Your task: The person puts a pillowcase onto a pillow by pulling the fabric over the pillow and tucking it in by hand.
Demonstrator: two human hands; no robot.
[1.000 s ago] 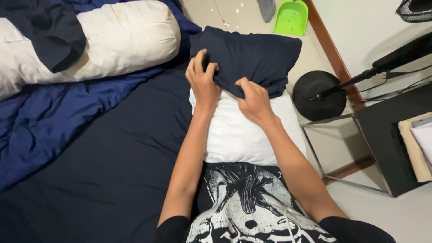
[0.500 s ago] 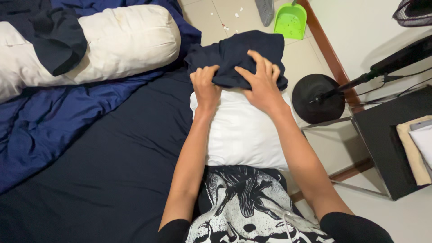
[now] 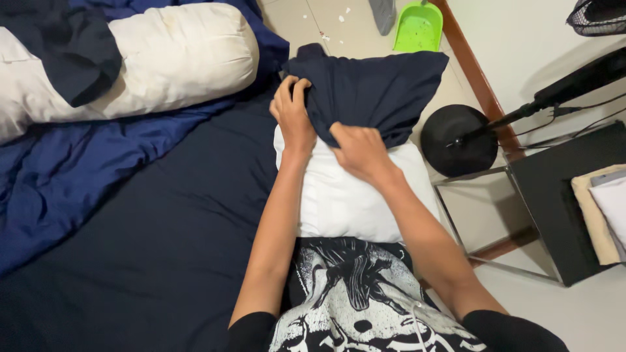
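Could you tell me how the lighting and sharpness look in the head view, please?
Head view: even indoor light, no glare; both hands, left hand and right hand, look sharp on the navy pillowcase; the fan stand casts a soft shadow on the wall.

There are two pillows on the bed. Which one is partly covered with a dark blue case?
The flat white pillow under both hands, whose far end is inside the navy pillowcase. The long cream bolster beside it has only a dark cloth draped across it.

Pale tiled floor (image 3: 339, 29), white wall (image 3: 521, 39) with brown skirting (image 3: 473, 62), dark bedsheet (image 3: 163, 248), black side table (image 3: 561, 195)
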